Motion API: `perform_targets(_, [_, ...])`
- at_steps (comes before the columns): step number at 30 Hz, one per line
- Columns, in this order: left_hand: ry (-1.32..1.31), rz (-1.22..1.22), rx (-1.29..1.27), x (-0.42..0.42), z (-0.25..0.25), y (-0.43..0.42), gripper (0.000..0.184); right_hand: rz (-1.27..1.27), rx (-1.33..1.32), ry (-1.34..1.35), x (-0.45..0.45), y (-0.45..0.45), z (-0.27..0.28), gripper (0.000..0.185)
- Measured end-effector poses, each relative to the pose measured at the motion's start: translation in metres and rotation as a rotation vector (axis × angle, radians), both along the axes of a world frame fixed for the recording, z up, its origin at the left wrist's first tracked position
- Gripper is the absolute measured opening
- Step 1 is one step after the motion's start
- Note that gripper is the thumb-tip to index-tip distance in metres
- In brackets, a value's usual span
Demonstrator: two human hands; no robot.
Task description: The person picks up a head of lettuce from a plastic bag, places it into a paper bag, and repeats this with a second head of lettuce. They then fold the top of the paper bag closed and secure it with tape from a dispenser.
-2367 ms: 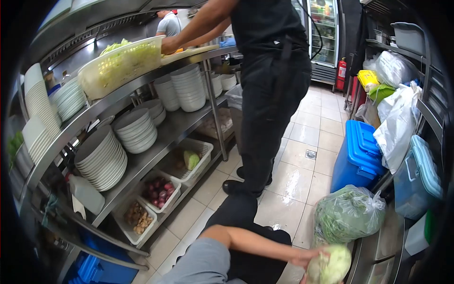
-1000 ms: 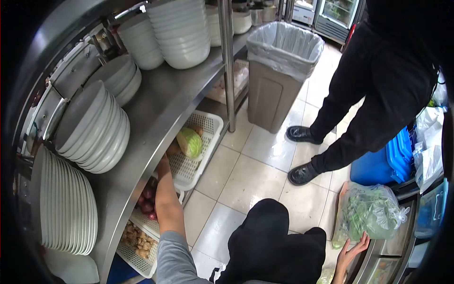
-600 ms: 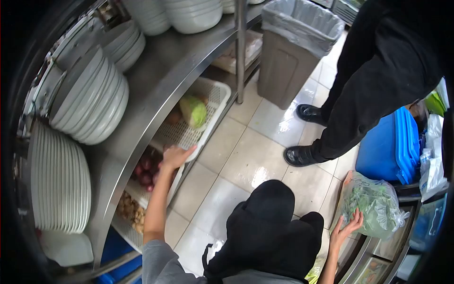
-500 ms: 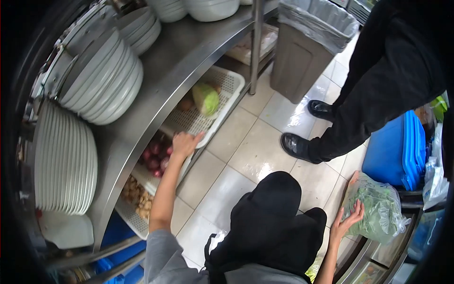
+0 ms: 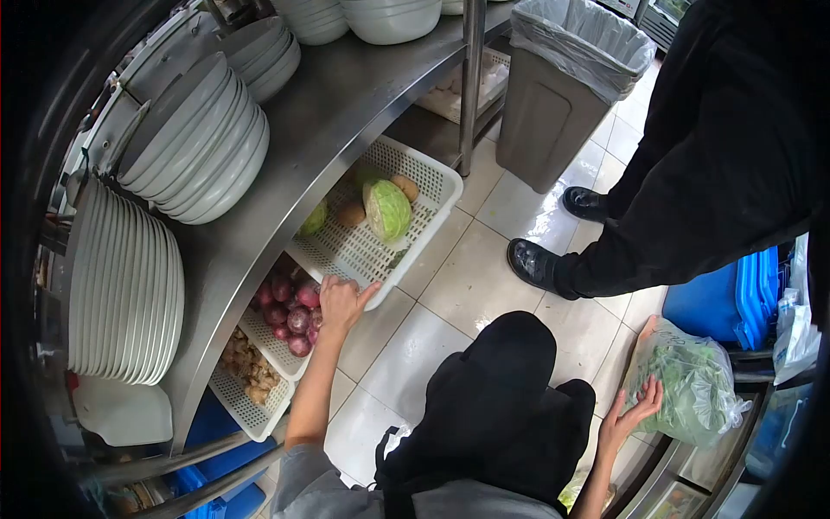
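My left hand (image 5: 342, 303) is at the near end of a white perforated basket (image 5: 430, 235), fingers bent over its rim and thumb stretched along it. Inside lie a green cabbage (image 5: 387, 210), brown round vegetables and part of another green one under the shelf edge. Right beside that hand, a smaller basket holds red onions (image 5: 298, 321); ginger (image 5: 249, 368) fills the one nearer me. My right hand (image 5: 631, 417), fingers spread and holding nothing, is at the left side of a clear plastic bag of leafy greens (image 5: 683, 381).
Stacked white bowls (image 5: 203, 147) and plates (image 5: 130, 285) stand on the steel shelf (image 5: 320, 130). A lined grey bin (image 5: 549, 112) is beyond the shelf leg. A person in black trousers (image 5: 692, 164) stands at right, near a blue container (image 5: 713, 298). My knees are below.
My left hand has come from under the shelf to the basket's rim. The cabbage basket has slid outward, showing more of its contents. My right hand has stayed beside the bag.
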State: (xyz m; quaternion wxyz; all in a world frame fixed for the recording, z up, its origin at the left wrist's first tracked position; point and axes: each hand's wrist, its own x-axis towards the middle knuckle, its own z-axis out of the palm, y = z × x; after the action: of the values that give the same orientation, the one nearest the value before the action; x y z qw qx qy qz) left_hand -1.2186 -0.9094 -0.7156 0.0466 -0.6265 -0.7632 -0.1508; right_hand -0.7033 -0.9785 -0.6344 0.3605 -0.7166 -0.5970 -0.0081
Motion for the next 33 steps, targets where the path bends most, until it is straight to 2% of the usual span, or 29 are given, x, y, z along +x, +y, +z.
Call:
perform_targets(4, [-0.038,0.012,-0.001,0.006,-0.002,-0.003,0.067,-0.055,0.009,-0.067,0.001,-0.014,0.012,0.05])
perform_targets(7, [-0.017,0.067,-0.156,0.006,-0.001,0.006,0.07,-0.119,-0.019,-0.091,0.008,-0.027,0.015,0.05])
perform_targets(9, [-0.277,0.302,-0.49,0.018,0.045,0.046,0.071,-0.147,-0.029,-0.057,0.015,-0.032,0.003,0.05])
perform_targets(10, [-0.227,0.152,-0.197,0.017,0.038,0.063,0.078,-0.161,-0.042,-0.042,0.017,-0.036,-0.001,0.051])
perform_targets(11, [-0.174,0.0,0.092,0.017,0.032,0.082,0.092,-0.151,-0.042,-0.032,0.014,-0.035,-0.001,0.051])
perform_targets(13, [0.031,-0.016,-0.216,0.04,0.07,0.124,0.108,-0.124,-0.053,-0.014,0.007,-0.033,0.005,0.052])
perform_targets(15, [0.322,-0.115,-0.324,0.036,0.05,0.166,0.108,-0.095,-0.044,-0.06,0.002,-0.032,0.007,0.052])
perform_targets(18, [0.754,-0.045,-0.572,0.038,-0.001,0.198,0.114,-0.055,-0.026,-0.046,0.001,-0.026,0.002,0.053])
perform_targets(21, [0.803,0.087,-0.454,0.036,-0.018,0.179,0.107,-0.06,-0.045,-0.016,-0.004,-0.027,0.007,0.054])
perform_targets(24, [0.455,0.01,-0.438,0.017,0.005,0.158,0.12,-0.079,-0.068,0.009,0.0,-0.032,0.001,0.055])
perform_targets(25, [0.344,0.005,-0.362,0.012,0.024,0.146,0.093,-0.08,-0.063,0.013,0.002,-0.032,0.001,0.055])
perform_targets(27, [-0.229,-0.061,-0.304,-0.028,0.012,0.149,0.092,-0.087,-0.057,0.021,0.004,-0.036,0.001,0.055])
perform_targets(29, [-0.617,-0.065,-0.318,-0.058,0.003,0.161,0.09,-0.111,-0.067,0.024,0.012,-0.042,-0.003,0.055])
perform_targets(33, [-0.896,0.046,-0.119,-0.115,-0.007,0.177,0.086,-0.092,-0.061,0.035,0.016,-0.04,-0.001,0.056])
